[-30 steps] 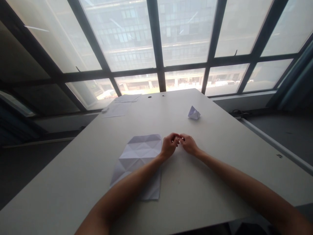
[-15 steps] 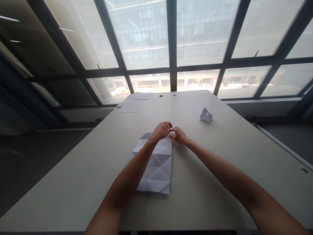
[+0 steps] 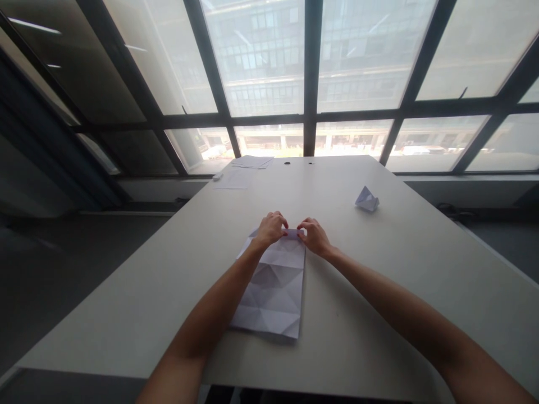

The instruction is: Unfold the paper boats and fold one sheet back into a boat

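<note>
On the table (image 3: 379, 292), creased folded paper (image 3: 272, 294) is pinched at its far edge by left hand (image 3: 272, 229) and right hand (image 3: 315, 235), now farther apart.

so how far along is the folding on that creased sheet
Creases already cover the white paper sheet. In hand: the left hand and right hand pinch its far edge. Left: the sheet lies flat, not yet a raised form like the small folded paper piece nearby.

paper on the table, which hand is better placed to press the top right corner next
Probably the right hand: its fingers sit at that corner of the paper, while the left hand is farther off along the top edge.
</note>
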{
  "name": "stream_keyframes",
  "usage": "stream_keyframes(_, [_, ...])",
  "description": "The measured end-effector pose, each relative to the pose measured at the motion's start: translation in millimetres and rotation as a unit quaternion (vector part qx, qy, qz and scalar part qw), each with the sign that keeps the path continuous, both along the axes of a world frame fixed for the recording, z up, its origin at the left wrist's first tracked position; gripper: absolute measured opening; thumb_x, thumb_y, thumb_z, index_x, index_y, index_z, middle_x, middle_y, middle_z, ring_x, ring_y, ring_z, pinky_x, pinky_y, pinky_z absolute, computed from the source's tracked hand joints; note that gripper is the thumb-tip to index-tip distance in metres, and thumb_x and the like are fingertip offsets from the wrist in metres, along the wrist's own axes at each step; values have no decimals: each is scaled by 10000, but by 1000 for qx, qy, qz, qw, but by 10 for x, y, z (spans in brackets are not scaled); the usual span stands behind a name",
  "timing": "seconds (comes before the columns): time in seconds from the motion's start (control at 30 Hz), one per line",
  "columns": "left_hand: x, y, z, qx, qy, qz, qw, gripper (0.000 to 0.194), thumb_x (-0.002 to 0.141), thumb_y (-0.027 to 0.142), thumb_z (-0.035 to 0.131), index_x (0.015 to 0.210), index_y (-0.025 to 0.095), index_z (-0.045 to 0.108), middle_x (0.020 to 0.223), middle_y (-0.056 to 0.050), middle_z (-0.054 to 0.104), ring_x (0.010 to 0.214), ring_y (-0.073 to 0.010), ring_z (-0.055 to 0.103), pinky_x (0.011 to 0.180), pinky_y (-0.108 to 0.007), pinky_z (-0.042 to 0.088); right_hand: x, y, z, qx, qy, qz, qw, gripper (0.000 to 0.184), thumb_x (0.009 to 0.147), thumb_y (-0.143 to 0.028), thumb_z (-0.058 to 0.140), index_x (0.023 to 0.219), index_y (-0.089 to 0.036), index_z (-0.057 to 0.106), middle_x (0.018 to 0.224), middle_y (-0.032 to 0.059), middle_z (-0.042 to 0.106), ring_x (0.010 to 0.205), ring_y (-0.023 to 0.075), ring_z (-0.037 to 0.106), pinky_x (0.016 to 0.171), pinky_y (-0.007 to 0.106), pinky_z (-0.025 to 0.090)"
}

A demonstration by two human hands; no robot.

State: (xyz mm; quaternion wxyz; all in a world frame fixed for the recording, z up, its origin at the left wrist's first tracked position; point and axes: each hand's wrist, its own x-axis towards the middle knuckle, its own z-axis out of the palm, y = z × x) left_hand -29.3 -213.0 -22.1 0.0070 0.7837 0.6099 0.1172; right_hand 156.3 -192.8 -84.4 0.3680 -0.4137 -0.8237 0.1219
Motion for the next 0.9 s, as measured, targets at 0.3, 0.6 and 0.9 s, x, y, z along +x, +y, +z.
stream_keyframes(0.3, [-54,-26,140,-33,-40,-6,999,103,773,330,738,793,229,738,884,-36,698,867,-205,637,815,-304,481,-14,-55,15,-49,111,27,992,31,743,-168,662,765,-180,643,757,15,619,741,166,556,703,280,448])
stream_keyframes(0.6, [334,-189,185,111,-111,-104,982,282,886,246,594,1167,257,619,1207,-54,613,1131,-228,558,1005,-392,412,636,197,205,-153,208,8,966,176,710,-289,653,828,-158,654,673,17,651,579,143,551,507,234,400])
stream_keyframes(0.9, [807,-388,-463,41,-68,-163,983,467,996,430,362,1448,313,369,1510,-52,377,1424,-247,264,1167,-528,143,2026,437,-32,-124,105,-106,981,198,727,-213,663,890,-105,700,700,107,678,576,170,561,541,298,423])
